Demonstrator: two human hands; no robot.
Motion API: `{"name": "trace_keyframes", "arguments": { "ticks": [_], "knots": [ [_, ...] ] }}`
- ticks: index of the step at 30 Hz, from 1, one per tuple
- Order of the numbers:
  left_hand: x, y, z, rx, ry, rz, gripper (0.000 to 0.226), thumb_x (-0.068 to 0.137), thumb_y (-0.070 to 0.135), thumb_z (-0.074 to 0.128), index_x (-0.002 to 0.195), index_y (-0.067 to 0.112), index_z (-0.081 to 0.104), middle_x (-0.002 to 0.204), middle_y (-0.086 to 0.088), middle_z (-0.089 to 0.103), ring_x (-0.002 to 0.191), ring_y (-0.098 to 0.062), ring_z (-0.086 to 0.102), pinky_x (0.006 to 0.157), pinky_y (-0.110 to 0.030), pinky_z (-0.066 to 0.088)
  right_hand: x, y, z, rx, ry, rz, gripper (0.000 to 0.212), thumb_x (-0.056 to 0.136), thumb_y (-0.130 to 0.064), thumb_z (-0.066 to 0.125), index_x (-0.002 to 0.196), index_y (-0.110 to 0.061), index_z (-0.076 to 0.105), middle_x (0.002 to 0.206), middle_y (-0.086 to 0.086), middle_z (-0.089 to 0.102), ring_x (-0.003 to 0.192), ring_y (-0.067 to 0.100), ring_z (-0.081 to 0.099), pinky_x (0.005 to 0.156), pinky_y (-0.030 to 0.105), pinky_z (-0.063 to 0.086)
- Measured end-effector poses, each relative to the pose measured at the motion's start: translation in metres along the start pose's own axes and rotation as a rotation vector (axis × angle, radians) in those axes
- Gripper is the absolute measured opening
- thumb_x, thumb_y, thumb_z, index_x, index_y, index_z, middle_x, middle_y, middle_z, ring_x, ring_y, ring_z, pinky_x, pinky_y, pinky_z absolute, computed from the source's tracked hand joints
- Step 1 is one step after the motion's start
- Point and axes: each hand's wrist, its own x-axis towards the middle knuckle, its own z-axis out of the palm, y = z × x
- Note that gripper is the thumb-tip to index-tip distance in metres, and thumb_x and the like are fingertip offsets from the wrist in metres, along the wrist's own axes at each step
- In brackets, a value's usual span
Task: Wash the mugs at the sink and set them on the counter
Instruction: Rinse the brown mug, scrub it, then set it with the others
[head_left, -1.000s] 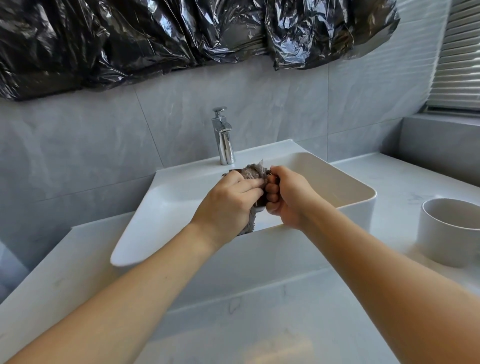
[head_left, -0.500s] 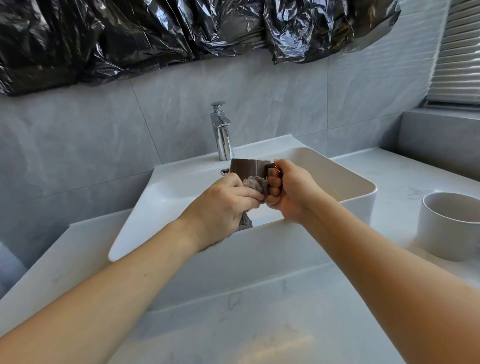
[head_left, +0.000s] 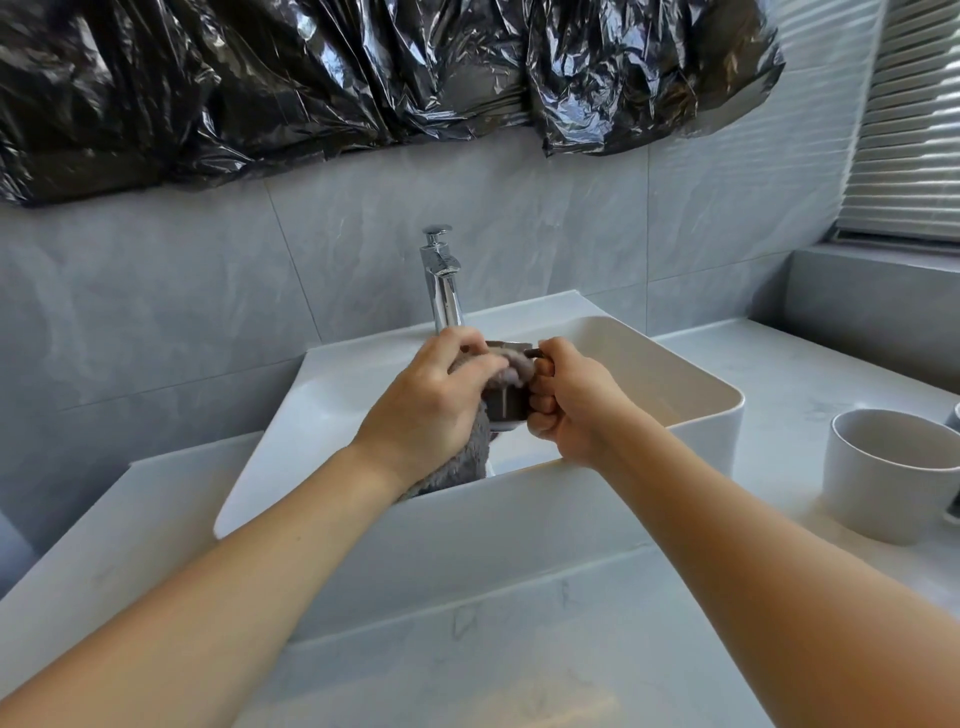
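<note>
Two hands are shown over the sink (head_left: 691, 374): the brown mug (head_left: 506, 410) is gripped by the right hand (head_left: 571, 410), a grey cloth (head_left: 457, 467) pressed on it by the left hand (head_left: 426, 410). Behind stands the faucet (head_left: 444, 280); a white cup (head_left: 888, 473) rests on the counter (head_left: 779, 374).

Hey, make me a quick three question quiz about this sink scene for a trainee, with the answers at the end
1. True or false: the right hand grips the brown mug by its handle.
2. What does the left hand press against the mug? A) a yellow sponge B) a grey cloth C) a bottle brush
3. Fill in: the white cup stands on the ____, to the right of the sink.

Key
1. True.
2. B, the grey cloth, which hangs down below the hand into the basin.
3. Counter.
</note>
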Motion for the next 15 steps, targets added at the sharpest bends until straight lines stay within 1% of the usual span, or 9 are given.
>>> {"name": "trace_keyframes", "arguments": {
  "ticks": [1, 3, 5, 6, 8, 10, 13, 15],
  "knots": [
    [0.004, 0.001, 0.001, 0.015, 0.042, -0.030, 0.026, 0.089, -0.005, 0.060, 0.112, 0.002, 0.069, 0.110, -0.017, 0.056, 0.092, -0.030, 0.058, 0.081, -0.034, 0.051, 0.000, 0.000, 0.000, -0.006, -0.014, 0.005, 0.037, 0.094, -0.020, 0.039, 0.057, -0.022, 0.033, 0.048, -0.005, 0.023, 0.044, 0.013, 0.014, 0.050, 0.024, 0.010],
    [0.011, 0.004, 0.004, 0.019, 0.076, -0.032, 0.024, 0.092, 0.003, 0.059, 0.114, 0.001, 0.069, 0.108, -0.017, 0.057, 0.094, -0.032, 0.058, 0.085, -0.033, 0.049, 0.000, 0.000, -0.001, -0.010, -0.020, 0.009, 0.036, 0.095, -0.021, 0.039, 0.059, -0.022, 0.033, 0.048, -0.006, 0.023, 0.046, 0.014, 0.014, 0.051, 0.025, 0.010],
    [0.013, 0.007, 0.006, 0.005, 0.050, 0.008, 0.024, 0.093, 0.008, 0.058, 0.112, 0.001, 0.070, 0.107, -0.018, 0.057, 0.093, -0.032, 0.055, 0.089, -0.031, 0.046, 0.000, 0.000, -0.002, -0.030, -0.006, 0.003, 0.035, 0.095, -0.022, 0.040, 0.061, -0.021, 0.035, 0.047, -0.006, 0.025, 0.047, 0.014, 0.015, 0.050, 0.025, 0.012],
    [0.012, 0.008, 0.007, 0.007, 0.024, 0.038, 0.023, 0.093, 0.008, 0.057, 0.110, 0.002, 0.071, 0.106, -0.017, 0.057, 0.092, -0.031, 0.054, 0.088, -0.032, 0.046, 0.000, 0.001, -0.002, -0.045, -0.001, -0.003, 0.034, 0.094, -0.022, 0.040, 0.061, -0.021, 0.035, 0.047, -0.006, 0.025, 0.047, 0.014, 0.015, 0.049, 0.024, 0.012],
    [0.008, 0.008, 0.008, 0.029, -0.039, 0.099, 0.019, 0.093, 0.005, 0.056, 0.104, 0.004, 0.072, 0.102, -0.014, 0.058, 0.084, -0.031, 0.052, 0.079, -0.039, 0.049, 0.000, 0.001, -0.001, -0.049, 0.008, -0.017, 0.034, 0.094, -0.021, 0.041, 0.060, -0.021, 0.035, 0.047, -0.005, 0.025, 0.047, 0.014, 0.015, 0.051, 0.025, 0.011],
    [0.002, 0.007, 0.009, 0.044, -0.098, 0.153, 0.018, 0.093, 0.005, 0.054, 0.098, 0.005, 0.072, 0.099, -0.011, 0.059, 0.078, -0.028, 0.048, 0.068, -0.042, 0.049, -0.001, 0.001, 0.000, -0.026, 0.013, -0.024, 0.037, 0.094, -0.020, 0.041, 0.057, -0.020, 0.034, 0.046, -0.005, 0.025, 0.046, 0.014, 0.015, 0.056, 0.028, 0.009],
    [-0.008, 0.007, 0.009, 0.037, -0.152, 0.221, 0.014, 0.090, 0.001, 0.059, 0.094, 0.006, 0.071, 0.098, -0.009, 0.060, 0.074, -0.023, 0.045, 0.063, -0.040, 0.049, -0.001, 0.000, 0.001, -0.023, 0.002, -0.017, 0.038, 0.093, -0.022, 0.042, 0.057, -0.021, 0.032, 0.047, -0.005, 0.023, 0.047, 0.014, 0.014, 0.059, 0.030, 0.008],
    [-0.007, 0.007, 0.006, 0.060, -0.145, 0.230, 0.013, 0.091, 0.001, 0.058, 0.092, 0.005, 0.070, 0.097, -0.009, 0.060, 0.074, -0.024, 0.047, 0.062, -0.040, 0.050, 0.000, 0.001, 0.001, -0.013, -0.002, -0.019, 0.039, 0.093, -0.022, 0.043, 0.055, -0.022, 0.032, 0.048, -0.005, 0.021, 0.047, 0.014, 0.013, 0.059, 0.030, 0.007]
  ]
}}
